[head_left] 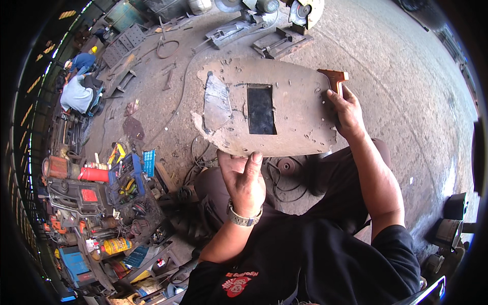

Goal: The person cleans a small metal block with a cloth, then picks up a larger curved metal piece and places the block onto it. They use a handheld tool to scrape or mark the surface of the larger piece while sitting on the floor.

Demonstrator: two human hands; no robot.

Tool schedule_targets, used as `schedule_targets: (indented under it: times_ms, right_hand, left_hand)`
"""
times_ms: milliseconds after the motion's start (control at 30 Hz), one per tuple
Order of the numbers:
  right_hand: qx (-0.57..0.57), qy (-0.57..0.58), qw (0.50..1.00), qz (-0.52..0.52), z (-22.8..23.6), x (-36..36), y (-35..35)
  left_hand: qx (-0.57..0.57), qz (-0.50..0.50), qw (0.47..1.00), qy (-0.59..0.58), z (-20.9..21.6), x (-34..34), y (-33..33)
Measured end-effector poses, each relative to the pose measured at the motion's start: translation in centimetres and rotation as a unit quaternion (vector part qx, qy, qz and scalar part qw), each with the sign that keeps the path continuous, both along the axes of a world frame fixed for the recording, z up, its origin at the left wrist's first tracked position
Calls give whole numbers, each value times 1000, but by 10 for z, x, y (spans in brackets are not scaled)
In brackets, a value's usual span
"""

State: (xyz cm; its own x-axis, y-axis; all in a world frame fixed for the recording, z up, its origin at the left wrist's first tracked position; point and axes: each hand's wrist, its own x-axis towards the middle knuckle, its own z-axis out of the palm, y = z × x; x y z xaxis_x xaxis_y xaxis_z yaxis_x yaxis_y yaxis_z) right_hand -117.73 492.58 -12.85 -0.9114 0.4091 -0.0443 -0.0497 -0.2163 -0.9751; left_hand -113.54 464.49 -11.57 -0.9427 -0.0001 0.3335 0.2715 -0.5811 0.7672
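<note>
Shield (pixel 264 109) held up in both hands over the lap, flat face toward the camera, clear of the floor. It is a worn, hand-held welding shield: grey-brown board, dark rectangular lens window near the middle, a torn patch peeling at its left end, small spatter holes across the face.

Left hand (pixel 244 180): fingers closed on the lower edge of the shield, thumb lying up against the face. Metal watch (pixel 245 218) on that wrist.

Right hand (pixel 348 112): fingers wrapped round the right end just below the orange-brown handle (pixel 334 77), which sticks out past the hand.

Progress, judged from this alone: the shield is in hand and being looked over or readied; nothing shows it brought up to the face, and no welding is under way. The lens is in place (whether it is sound I cannot tell through the fisheye blur).

Surface: bare concrete floor (pixel 401 86), dusty and stained, cables trailing across it below the shield. Steel plates and a bench grinder (pixel 304 11) lie at the far edge.

Room: open workshop. Along the left wall, a crowd of machines, a red cylinder (pixel 93 174) and a blue crate (pixel 127 175) of tools. Another person in a light-blue shirt (pixel 76 94) crouches at the far left, well apart.
</note>
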Motion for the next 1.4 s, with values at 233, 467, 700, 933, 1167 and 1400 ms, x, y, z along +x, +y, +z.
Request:
schedule_targets:
  times_ms: [233, 467, 700, 933, 1167, 1400]
  right_hand:
    - [-3, 52, 999, 13, 4, 6, -4]
    - [-4, 49, 999, 22, -6, 7, 0]
    - [-10, 56, 998, 1, -3, 8, -5]
    - [-10, 48, 999, 5, -3, 8, -4]
    - [23, 45, 999, -5, -6, 7, -5]
    - [42, 25, 999, -20, -5, 7, -6]
  left_hand:
    - [63, -16, 998, -24, -22, 3, -1]
    - [61, -43, 995, -61, -20, 5, -3]
    - [44, -95, 993, -57, -19, 7, -8]
    - [49, -46, 995, -73, 0, 12, 8]
    - [37, -46, 995, -77, 10, 13, 10]
    - [48, -55, 993, -88, 12, 14, 8]
